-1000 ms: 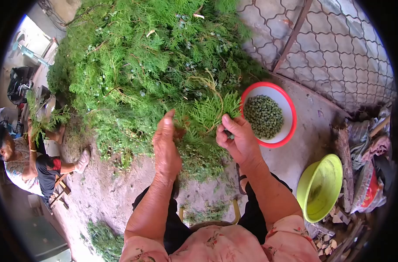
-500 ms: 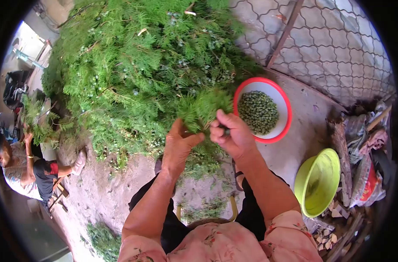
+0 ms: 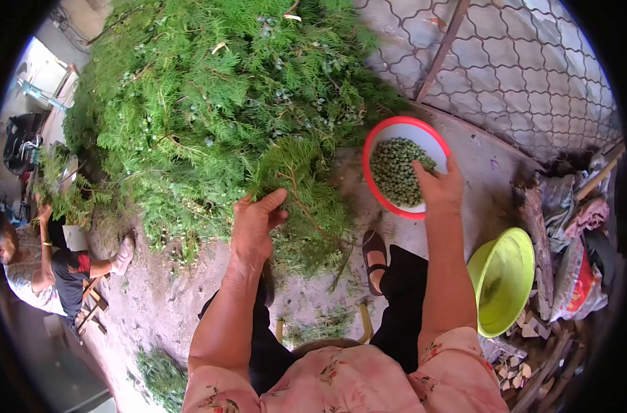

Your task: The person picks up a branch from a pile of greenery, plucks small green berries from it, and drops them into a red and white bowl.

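My left hand (image 3: 253, 226) is closed on a leafy evergreen sprig (image 3: 301, 189), whose thin brown stem slants down to the right in front of the pile. A big heap of evergreen branches (image 3: 189, 103), dotted with small bluish-green cones, lies just beyond it. On the right, a white basin with a red rim (image 3: 367, 162) holds many small green cones (image 3: 394, 172). Over the basin's right side is my right hand (image 3: 441, 189), its thumb and a finger spread apart; the other fingers are partly hidden. I see nothing held in it.
A yellow-green tub (image 3: 509, 275) leans on its side at right, near chopped wood (image 3: 516, 372) and sacks (image 3: 578, 289). Wire mesh (image 3: 506, 82) stands behind the basin. At far left another person (image 3: 35, 268) sits holding a branch (image 3: 66, 186). A stool (image 3: 365, 323) is beneath me.
My right hand has moved right, from the sprig to the basin, and its fingers have spread. My left hand has shifted slightly left and down, keeping the sprig, which now hangs lower.
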